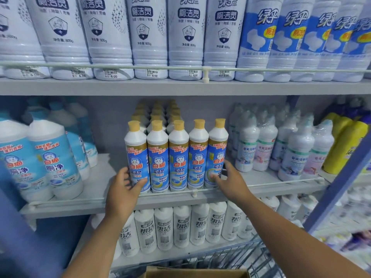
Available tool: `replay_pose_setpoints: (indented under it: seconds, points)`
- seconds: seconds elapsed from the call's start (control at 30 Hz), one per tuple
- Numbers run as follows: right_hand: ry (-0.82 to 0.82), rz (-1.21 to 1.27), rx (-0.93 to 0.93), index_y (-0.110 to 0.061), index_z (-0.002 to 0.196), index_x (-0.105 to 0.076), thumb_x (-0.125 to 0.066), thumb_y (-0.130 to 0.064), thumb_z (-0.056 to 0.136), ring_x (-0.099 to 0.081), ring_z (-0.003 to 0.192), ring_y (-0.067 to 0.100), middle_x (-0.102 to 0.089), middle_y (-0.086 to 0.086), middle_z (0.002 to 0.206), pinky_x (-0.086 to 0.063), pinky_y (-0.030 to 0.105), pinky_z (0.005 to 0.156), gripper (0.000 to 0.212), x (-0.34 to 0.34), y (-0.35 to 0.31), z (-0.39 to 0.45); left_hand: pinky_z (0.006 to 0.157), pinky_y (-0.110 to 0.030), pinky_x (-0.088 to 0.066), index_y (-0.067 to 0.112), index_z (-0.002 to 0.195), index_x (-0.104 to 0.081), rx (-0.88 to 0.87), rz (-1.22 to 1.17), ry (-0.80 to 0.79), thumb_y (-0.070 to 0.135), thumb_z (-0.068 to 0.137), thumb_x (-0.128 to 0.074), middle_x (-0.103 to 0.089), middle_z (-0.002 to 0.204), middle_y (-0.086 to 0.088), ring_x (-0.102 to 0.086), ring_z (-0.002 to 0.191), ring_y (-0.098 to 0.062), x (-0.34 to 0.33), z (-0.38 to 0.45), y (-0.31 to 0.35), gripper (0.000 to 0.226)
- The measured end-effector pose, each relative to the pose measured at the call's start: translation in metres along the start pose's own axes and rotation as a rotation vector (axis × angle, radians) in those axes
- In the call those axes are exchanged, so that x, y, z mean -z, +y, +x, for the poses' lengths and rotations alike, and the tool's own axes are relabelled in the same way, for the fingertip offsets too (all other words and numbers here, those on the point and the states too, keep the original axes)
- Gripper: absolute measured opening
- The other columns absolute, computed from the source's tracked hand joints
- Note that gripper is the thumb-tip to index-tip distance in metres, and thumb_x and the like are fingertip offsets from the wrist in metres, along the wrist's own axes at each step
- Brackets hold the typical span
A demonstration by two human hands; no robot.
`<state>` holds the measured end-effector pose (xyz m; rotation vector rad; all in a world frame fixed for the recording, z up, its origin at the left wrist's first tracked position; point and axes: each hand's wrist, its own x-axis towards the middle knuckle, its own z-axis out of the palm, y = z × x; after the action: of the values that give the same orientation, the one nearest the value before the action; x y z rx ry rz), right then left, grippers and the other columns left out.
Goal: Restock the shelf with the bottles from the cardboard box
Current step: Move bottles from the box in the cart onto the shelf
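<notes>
— Head view: where are the hands?
— Left hand (pixel 122 189) curls round the end bottle (pixel 136 157) of the front row on the middle shelf (pixel 80 199); right hand (pixel 230 181) cups the other end bottle (pixel 217 155).
— Step?
— Probably squaring the row. Next, reach down to the cardboard box (pixel 196 272).

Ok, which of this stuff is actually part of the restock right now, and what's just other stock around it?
In the job:
- yellow-capped bottles, front row of five
- left hand on the leftmost bottle
- right hand on the rightmost bottle
- cardboard box

Just around:
- large white bottles above
- blue-label bottles
- shrink-wrapped bottles
- white bottles below
</notes>
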<state>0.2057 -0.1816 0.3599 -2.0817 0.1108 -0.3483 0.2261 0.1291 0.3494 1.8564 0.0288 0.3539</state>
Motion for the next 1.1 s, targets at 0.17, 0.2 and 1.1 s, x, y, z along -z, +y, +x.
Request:
replay_pose_setpoints:
  seconds: [0.17, 0.2, 1.1]
  points:
    - [0.005, -0.022, -0.018, -0.032, 0.128, -0.049, -0.073, -0.019, 0.091, -0.061, 0.104, 0.001, -0.063, -0.01, 0.12, -0.048, 0.01, 0.083, 0.046, -0.003, 0.001, 0.0, 0.079, -0.025, -0.053, 0.02, 0.126, -0.055, -0.017, 0.001, -0.004, 0.023, 0.083, -0.079, -0.067, 0.108, 0.004, -0.064, 0.09, 0.0, -0.001, 0.003, -0.007, 0.05]
    - [0.003, -0.019, -0.018, -0.029, 0.132, -0.049, -0.073, -0.018, 0.091, -0.06, 0.101, -0.005, -0.063, -0.011, 0.118, -0.048, 0.009, 0.086, 0.048, -0.003, 0.001, -0.001, 0.085, -0.03, -0.055, 0.021, 0.125, -0.055, -0.009, -0.002, -0.017, 0.023, 0.083, -0.079, -0.068, 0.111, 0.003, -0.065, 0.091, -0.002, 0.0, 0.005, -0.009, 0.049]
    - [-0.549, -0.624, -0.06, -0.011, 0.161, -0.006, -0.042, -0.046, 0.102, 0.001, 0.156, 0.028, -0.003, 0.01, 0.169, -0.007, 0.043, 0.126, 0.078, -0.051, 0.171, -0.256, 0.123, -0.038, -0.012, 0.025, 0.158, -0.02, 0.255, 0.951, -0.457, 0.057, 0.098, -0.04, 0.003, 0.167, -0.003, -0.001, 0.153, -0.025, -0.064, -0.303, -0.134, 0.071]
